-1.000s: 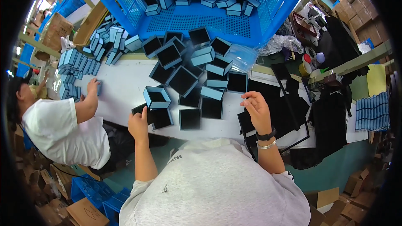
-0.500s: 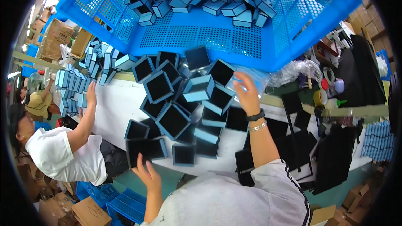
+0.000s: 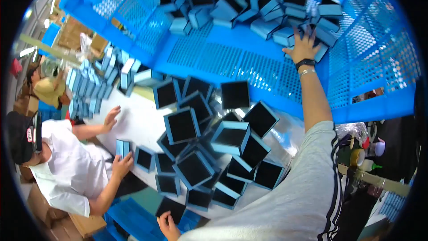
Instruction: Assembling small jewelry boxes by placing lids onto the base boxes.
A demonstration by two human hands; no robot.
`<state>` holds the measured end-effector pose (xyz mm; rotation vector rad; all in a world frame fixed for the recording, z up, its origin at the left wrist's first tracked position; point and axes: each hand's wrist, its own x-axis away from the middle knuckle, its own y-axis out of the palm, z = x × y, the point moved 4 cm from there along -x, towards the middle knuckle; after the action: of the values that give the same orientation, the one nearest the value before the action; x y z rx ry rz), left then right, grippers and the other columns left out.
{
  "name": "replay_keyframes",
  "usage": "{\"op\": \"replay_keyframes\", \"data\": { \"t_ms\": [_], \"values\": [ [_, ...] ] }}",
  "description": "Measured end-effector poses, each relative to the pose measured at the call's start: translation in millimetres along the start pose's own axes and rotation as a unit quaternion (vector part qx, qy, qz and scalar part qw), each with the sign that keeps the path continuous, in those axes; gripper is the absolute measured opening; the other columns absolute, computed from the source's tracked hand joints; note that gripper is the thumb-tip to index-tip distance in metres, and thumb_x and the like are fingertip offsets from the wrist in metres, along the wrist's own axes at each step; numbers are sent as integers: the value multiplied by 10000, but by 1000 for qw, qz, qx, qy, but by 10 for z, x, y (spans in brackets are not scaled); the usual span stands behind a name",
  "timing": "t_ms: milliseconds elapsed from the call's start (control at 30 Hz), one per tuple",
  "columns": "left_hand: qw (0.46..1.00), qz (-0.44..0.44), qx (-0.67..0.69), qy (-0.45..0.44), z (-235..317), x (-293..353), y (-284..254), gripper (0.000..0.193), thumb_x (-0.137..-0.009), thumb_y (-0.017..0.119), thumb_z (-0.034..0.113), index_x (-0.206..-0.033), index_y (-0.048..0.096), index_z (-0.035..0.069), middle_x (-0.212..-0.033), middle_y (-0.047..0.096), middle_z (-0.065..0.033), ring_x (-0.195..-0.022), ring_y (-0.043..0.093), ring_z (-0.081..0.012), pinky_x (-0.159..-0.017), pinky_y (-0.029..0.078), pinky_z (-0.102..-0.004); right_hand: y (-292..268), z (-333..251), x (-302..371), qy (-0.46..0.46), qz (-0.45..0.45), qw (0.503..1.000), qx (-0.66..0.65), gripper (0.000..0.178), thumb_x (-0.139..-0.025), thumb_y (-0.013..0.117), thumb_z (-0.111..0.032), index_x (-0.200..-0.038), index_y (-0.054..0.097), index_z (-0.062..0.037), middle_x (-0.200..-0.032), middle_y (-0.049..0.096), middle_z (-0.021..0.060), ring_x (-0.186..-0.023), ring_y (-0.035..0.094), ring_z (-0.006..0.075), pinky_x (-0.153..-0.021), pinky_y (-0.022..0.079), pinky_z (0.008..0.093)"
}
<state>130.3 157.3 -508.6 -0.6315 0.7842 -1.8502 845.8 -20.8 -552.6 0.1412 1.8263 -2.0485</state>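
Observation:
My right hand (image 3: 303, 47) reaches into the big blue plastic crate (image 3: 276, 73), fingers spread over the light-blue boxes (image 3: 267, 27) heaped at its far side. Whether the fingertips touch a box cannot be made out. Low in the view, my left hand (image 3: 168, 227) has its fingers curled at the near edge of a shallow box with a black inside (image 3: 171, 208). Between my arms, a loose pile of similar open boxes (image 3: 194, 168), light blue outside and black inside, covers much of the white table (image 3: 140, 127).
At the left a co-worker in a white shirt (image 3: 60, 169) holds a small blue box (image 3: 122, 147). More blue boxes (image 3: 89, 80) are stacked at the table's far left. Clear plastic film (image 3: 283, 136) lies right of the pile. Tape rolls (image 3: 356, 157) sit at the right.
My right hand has moved from above the pile up into the crate. My left hand has shifted lower with the black-lined box. The co-worker now holds a box. The view has turned.

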Motion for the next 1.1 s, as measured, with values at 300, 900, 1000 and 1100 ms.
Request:
{"op": "replay_keyframes", "data": {
  "t_ms": [300,900,1000,1100],
  "values": [
    [999,-36,-3,-28,259,2,239,108,-845,553,11,-925,625,15,-953,523,-131,-884,539,-246,-790,425,-314,695,-30,-451,-184,-149,971,-23,1001,-652,724,0,-1397,215,-434,-1505,158,102,-1301,241,505,-918,443,582],
    [994,-70,-72,-40,199,24,257,116,-841,578,56,-943,634,52,-950,528,-132,-894,541,-262,-777,433,-314,786,85,-468,-263,23,963,-53,805,-786,473,88,-1407,265,-380,-1479,217,166,-1144,496,397,-849,514,431],
    [990,-93,-75,-75,246,-15,234,128,-847,577,75,-958,640,73,-939,527,-132,-883,544,-260,-733,447,-309,822,259,-466,-154,-112,981,-34,627,-846,620,-227,-1401,331,-276,-1374,409,172,-1181,478,358,-909,467,425],
    [990,-120,-68,-42,285,-100,222,160,-850,581,104,-999,637,120,-898,493,-129,-801,538,-270,-665,449,-325,1311,966,-596,-185,91,977,-47,622,-886,576,-332,-1407,324,-102,-1402,386,163,-1255,417,329,-1030,361,389]
  ]
}}
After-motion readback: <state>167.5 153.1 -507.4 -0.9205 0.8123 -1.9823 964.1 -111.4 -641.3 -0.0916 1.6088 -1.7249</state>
